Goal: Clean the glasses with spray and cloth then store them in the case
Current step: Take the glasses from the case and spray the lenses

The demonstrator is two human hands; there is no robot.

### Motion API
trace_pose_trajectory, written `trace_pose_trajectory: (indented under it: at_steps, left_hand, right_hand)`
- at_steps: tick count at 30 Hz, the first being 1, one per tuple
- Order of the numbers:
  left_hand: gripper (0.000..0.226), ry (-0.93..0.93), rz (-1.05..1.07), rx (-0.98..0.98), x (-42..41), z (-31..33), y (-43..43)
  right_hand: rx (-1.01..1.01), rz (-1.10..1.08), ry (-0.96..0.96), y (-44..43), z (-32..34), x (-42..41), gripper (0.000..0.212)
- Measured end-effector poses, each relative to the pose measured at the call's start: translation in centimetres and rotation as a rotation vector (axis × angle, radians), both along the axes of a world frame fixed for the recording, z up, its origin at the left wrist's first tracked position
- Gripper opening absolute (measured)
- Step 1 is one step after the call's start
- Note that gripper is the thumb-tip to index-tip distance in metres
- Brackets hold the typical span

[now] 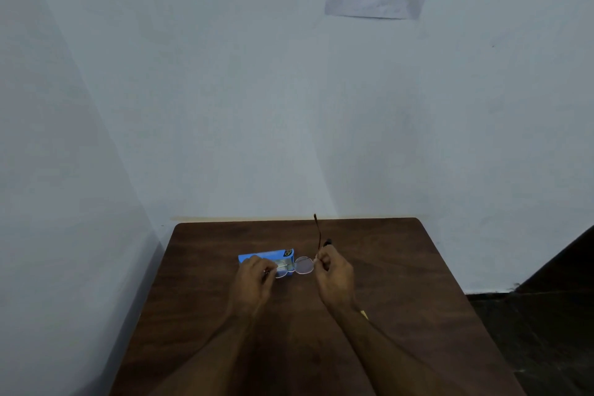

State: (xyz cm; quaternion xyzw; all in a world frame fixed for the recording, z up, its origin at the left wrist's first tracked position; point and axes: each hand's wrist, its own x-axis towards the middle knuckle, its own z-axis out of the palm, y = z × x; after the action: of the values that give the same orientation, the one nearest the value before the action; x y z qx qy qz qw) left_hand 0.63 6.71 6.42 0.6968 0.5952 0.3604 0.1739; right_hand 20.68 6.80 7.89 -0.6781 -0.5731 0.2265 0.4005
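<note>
Dark brown wooden table sits in a pale wall corner, far edge at the wall, bare wood on both sides of the hands. Thin-rimmed round-lens glasses are held above table centre, long axis left-right. Left hand pinches the left end, right hand pinches the right hinge. The unfolded temple arm points toward the wall. A blue rectangular box lies just behind the left hand.

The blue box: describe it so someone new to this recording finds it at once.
Start at the dark brown table against the pale wall. Near its middle, just beyond the left hand and partly behind the glasses that it holds with the right hand, lies a small box. It is the only bright blue thing there, with a dark patch at its right end.
</note>
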Motion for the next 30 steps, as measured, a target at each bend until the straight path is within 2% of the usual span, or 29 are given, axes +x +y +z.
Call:
trace_pose_trajectory:
  at_steps: [3, 8, 13, 18, 30]
  left_hand:
    - [0.007, -0.083, 0.008, 0.062, 0.5, 0.7, 0.3]
    - [0.005, -0.315, 0.154, -0.013, 1.4, 1.3, 0.5]
    - [0.009, -0.445, 0.255, -0.058, 1.9, 1.6, 0.8]
    - [0.011, -0.534, 0.296, -0.077, 1.9, 2.0, 1.0]
    - [0.015, -0.609, 0.299, -0.114, 1.9, 4.1, 1.2]
  right_hand:
    - [0.055, -0.010, 0.000, 0.1, 0.4, 0.6, 0.024]
    - [0.122, -0.064, 0.063, 0.4, 0.2, 1.3, 0.023]
    - [0.128, -0.075, 0.089, 0.3, 0.0, 1.2, 0.027]
    - [0.128, -0.044, 0.112, 0.2, 0.2, 0.9, 0.023]
    - [0.179, -0.004, 0.104, -0.1, 1.9, 0.7, 0.025]
